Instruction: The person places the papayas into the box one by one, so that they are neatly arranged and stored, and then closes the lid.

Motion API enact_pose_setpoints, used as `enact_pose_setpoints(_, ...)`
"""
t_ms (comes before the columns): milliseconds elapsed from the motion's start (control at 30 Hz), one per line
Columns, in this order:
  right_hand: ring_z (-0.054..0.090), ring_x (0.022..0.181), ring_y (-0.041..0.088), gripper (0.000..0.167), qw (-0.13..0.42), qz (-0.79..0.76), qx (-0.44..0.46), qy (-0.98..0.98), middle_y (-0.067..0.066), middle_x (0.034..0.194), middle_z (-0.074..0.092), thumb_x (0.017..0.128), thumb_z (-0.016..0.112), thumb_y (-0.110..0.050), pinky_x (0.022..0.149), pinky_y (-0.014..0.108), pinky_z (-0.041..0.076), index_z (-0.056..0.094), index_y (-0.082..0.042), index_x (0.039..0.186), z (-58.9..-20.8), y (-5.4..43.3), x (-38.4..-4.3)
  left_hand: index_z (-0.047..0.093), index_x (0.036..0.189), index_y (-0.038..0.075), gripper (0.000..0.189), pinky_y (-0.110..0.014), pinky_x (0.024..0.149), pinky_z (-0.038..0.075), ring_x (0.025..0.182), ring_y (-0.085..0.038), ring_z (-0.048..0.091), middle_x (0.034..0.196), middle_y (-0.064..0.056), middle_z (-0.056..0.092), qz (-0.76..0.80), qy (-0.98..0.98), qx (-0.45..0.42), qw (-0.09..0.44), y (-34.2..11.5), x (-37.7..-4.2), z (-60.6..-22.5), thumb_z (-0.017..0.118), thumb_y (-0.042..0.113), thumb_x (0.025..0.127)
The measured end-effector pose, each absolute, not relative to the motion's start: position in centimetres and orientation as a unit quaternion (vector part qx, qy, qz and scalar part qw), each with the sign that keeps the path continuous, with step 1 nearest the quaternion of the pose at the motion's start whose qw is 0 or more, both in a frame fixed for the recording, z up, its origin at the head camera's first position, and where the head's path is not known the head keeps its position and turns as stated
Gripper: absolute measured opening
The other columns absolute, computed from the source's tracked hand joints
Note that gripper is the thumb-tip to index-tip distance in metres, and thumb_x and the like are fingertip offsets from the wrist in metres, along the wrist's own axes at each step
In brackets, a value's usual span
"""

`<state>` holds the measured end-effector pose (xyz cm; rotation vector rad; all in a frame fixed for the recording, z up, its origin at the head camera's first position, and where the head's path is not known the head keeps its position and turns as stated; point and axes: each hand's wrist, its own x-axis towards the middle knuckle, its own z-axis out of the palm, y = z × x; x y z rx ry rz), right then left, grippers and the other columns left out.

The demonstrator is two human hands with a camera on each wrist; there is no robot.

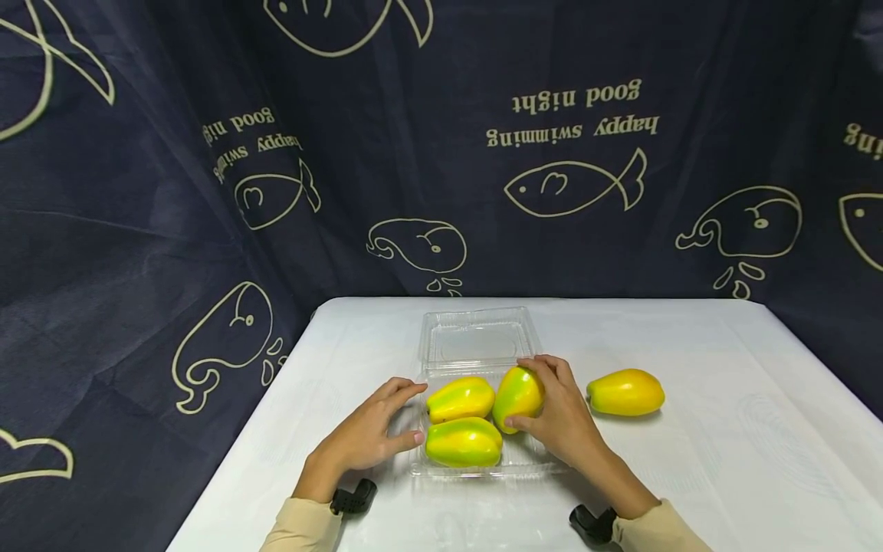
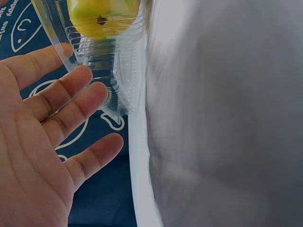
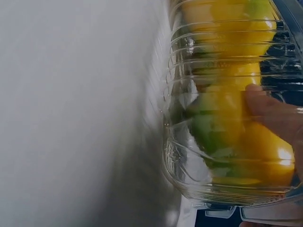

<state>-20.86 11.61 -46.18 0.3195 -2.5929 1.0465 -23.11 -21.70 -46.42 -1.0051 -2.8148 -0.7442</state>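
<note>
A clear plastic clamshell box (image 1: pixel 531 462) stands on the white table with its lid (image 1: pixel 479 341) folded back. Inside lie two yellow-green papayas, a rear one (image 1: pixel 461 399) and a front one (image 1: pixel 464 442), side by side at the left. My right hand (image 1: pixel 562 414) grips a third papaya (image 1: pixel 517 399), tilted upright in the box's right part; its thumb shows against the fruit through the ribbed wall in the right wrist view. At the box's left edge my left hand (image 1: pixel 369 433) holds nothing, fingers spread, fingertips close to the wall (image 2: pixel 102 52).
Another papaya (image 1: pixel 625 392) lies on the white tablecloth (image 1: pixel 731 460), to the right of the box. A dark blue curtain (image 1: pixel 441 176) with fish and whale drawings hangs behind the table and along its left side.
</note>
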Motion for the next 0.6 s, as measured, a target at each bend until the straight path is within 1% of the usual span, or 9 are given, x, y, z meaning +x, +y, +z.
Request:
enact_pose_setpoints(167, 0.05, 0.129, 0.036, 0.092, 0.158, 0.364, 0.122, -0.91, 0.014, 0.145, 0.041, 0.06, 0.098, -0.028, 0.101, 0.056, 0.049, 0.054, -0.019, 0.14, -46.2, 11.8, -20.7, 0.043, 0.153, 0.021, 0.075, -0.049, 0.109, 0.046, 0.135, -0.015, 0.046, 0.145, 0.01, 0.044, -0.241, -0.914, -0.326, 0.029, -21.7, -23.1, -46.4, 0.064, 0.058, 0.091)
enact_pose_setpoints(400, 0.05, 0.131, 0.036, 0.089, 0.155, 0.352, 0.137, -0.913, 0.014, 0.147, 0.041, 0.063, 0.096, -0.031, 0.103, 0.055, 0.049, 0.055, -0.017, 0.14, -46.0, 12.1, -20.3, 0.044, 0.152, 0.022, 0.074, -0.049, 0.109, 0.046, 0.135, -0.015, 0.046, 0.145, 0.01, 0.044, -0.24, -0.915, -0.324, 0.027, -21.7, -23.0, -46.2, 0.062, 0.061, 0.091)
enact_pose_setpoints(600, 0.05, 0.131, 0.036, 0.075, 0.161, 0.37, 0.138, -0.905, 0.013, 0.145, 0.042, 0.074, 0.09, -0.03, 0.103, 0.055, 0.049, 0.056, -0.017, 0.139, -45.8, 12.8, -20.3, 0.044, 0.152, 0.023, 0.073, -0.049, 0.11, 0.045, 0.136, -0.015, 0.045, 0.146, 0.011, 0.043, -0.244, -0.916, -0.319, 0.02, -21.6, -22.9, -46.1, 0.063, 0.059, 0.091)
